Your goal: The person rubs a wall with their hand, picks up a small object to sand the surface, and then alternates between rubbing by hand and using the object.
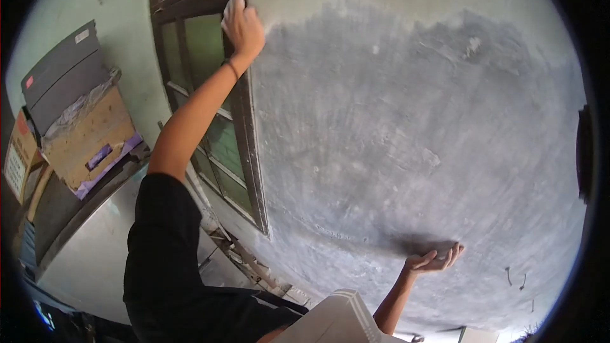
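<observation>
My left hand (244, 25) is raised at the top of the dark wooden window frame (246, 108), its fingers stretched upward and nothing seen in them. A thin dark band circles that wrist. Lower right, my right hand (436, 259) is held palm up with its fingers spread and slightly curled, close to the grey patched wall (362, 133). No object shows in it, and a shadow lies on the wall just above. Whether either hand touches the surface behind it is hard to tell.
At the left, a cardboard box (95, 143) with purple edging stands beside a dark grey case (67, 76). Below them is a pale flat surface (101, 248). Debris lies along the wall's foot (244, 260). Small hooks (509, 276) stick out of the wall at lower right.
</observation>
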A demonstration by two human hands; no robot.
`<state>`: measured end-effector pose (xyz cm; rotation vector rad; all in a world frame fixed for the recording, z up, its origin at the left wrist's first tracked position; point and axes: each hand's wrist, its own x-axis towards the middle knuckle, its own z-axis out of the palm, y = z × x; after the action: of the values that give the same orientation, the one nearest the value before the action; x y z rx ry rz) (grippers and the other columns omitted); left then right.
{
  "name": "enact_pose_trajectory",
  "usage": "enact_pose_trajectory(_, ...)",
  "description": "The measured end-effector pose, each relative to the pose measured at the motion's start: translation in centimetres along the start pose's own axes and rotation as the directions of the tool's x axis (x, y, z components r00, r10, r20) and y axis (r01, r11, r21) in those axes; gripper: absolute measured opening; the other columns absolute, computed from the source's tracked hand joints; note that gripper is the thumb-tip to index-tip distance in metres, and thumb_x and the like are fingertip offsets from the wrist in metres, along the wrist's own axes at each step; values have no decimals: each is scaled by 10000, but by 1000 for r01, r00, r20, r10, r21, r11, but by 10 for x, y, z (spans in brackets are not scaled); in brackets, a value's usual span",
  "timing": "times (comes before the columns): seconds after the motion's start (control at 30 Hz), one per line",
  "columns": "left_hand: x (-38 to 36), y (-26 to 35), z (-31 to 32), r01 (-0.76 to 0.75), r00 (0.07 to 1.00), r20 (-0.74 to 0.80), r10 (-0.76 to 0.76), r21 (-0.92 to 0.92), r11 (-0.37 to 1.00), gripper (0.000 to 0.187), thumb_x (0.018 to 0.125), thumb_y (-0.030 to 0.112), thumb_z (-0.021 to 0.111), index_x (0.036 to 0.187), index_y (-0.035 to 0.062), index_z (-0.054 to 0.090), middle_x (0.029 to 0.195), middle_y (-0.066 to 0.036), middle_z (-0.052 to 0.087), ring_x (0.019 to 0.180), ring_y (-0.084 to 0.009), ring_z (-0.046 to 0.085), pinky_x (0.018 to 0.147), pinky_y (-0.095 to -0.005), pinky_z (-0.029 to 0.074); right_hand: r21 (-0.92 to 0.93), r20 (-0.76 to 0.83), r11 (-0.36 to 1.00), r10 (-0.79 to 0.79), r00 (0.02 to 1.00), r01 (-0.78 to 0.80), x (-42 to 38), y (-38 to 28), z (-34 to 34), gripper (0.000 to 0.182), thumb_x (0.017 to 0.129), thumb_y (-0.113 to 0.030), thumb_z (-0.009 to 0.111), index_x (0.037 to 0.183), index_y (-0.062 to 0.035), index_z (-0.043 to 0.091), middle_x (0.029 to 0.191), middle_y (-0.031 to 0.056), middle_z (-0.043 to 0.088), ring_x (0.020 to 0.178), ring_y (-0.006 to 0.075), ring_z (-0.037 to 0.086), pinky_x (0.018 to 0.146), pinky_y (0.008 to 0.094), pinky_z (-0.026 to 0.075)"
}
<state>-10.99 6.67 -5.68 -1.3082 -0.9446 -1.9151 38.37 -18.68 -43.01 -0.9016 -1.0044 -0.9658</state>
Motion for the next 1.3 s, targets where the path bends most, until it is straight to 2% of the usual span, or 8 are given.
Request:
enact_pose_trajectory(0.07, -9, -7, -2, -111, 994, -6, 111, -8, 994, 539, 954, 201, 425, 1487, 141, 487, 1553, -138, 463, 1396, -368, 436, 1135, -526, 301, -6, 11, 1000, -4, 1000, 4, -4, -3, -8, 416, 1047, -235, 427, 1418, -53, 377, 1449, 232, 454, 1457, 464, 324, 1195, 644, 252)
enact_pose_trajectory(0.2, 31, -6, 6, 87, 991, -102, -83, 41, 995, 570, 963, 188, 403, 1529, 121, 429, 1539, -150, 478, 1398, -395, 424, 1145, -541, 284, -49, 37, 998, -42, 998, 44, 3, 5, 0, 420, 1029, -213, 420, 1421, -67, 375, 1458, 224, 450, 1440, 458, 354, 1193, 645, 259)
enact_pose_trajectory(0.33, -16, -17, -1, -35, 999, 5, 35, -28, 999, 566, 972, 214, 396, 1536, 201, 439, 1574, -127, 441, 1424, -356, 405, 1155, -524, 255, -36, 33, 999, -39, 999, 40, 3, 1, 1, 417, 1024, -210, 419, 1415, -73, 370, 1459, 219, 451, 1442, 460, 352, 1194, 657, 248)
enact_pose_trajectory(0.4, -12, 20, -15, 32, 986, 163, -38, 40, 999, 571, 1006, 165, 355, 1572, 86, 358, 1610, -158, 374, 1472, -370, 332, 1197, -527, 217, -48, 22, 999, -15, 1000, 16, 0, -3, -6, 415, 1025, -214, 419, 1411, -72, 370, 1456, 217, 453, 1444, 461, 350, 1195, 660, 245)
enact_pose_trajectory(0.6, 4, 18, -10, 153, 986, 60, -157, 57, 987, 578, 1021, 198, 337, 1590, 99, 328, 1632, -159, 337, 1500, -367, 290, 1214, -516, 189, -29, -5, 998, -50, 999, 50, -3, 7, -1, 417, 1020, -205, 429, 1406, -58, 370, 1468, 225, 442, 1455, 464, 332, 1190, 676, 235)
enact_pose_trajectory(0.73, -8, 26, -17, 76, 976, 196, -94, 102, 992, 582, 1024, 207, 336, 1597, 108, 309, 1646, -158, 307, 1509, -365, 270, 1214, -534, 174, -40, 2, 999, -21, 1000, 21, -2, -1, -2, 419, 1017, -203, 434, 1401, -50, 372, 1458, 222, 450, 1450, 477, 332, 1188, 676, 239)
enact_pose_trajectory(1.17, 37, 25, 6, -166, 982, -85, 170, 46, 985, 580, 976, 201, 380, 1555, 205, 407, 1597, -111, 412, 1454, -327, 372, 1172, -526, 210, -95, 28, 995, -18, 999, 21, 0, 0, -3, 419, 1016, -206, 418, 1410, -70, 376, 1453, 233, 454, 1435, 472, 360, 1177, 682, 257)
enact_pose_trajectory(1.3, -5, 20, 0, -122, 993, -3, 122, 8, 993, 577, 958, 188, 416, 1534, 206, 443, 1599, -124, 406, 1451, -339, 375, 1155, -550, 194, -93, 7, 996, -2, 1000, 3, -3, 0, -6, 420, 1012, -197, 421, 1409, -68, 378, 1459, 230, 448, 1439, 462, 357, 1183, 681, 250)
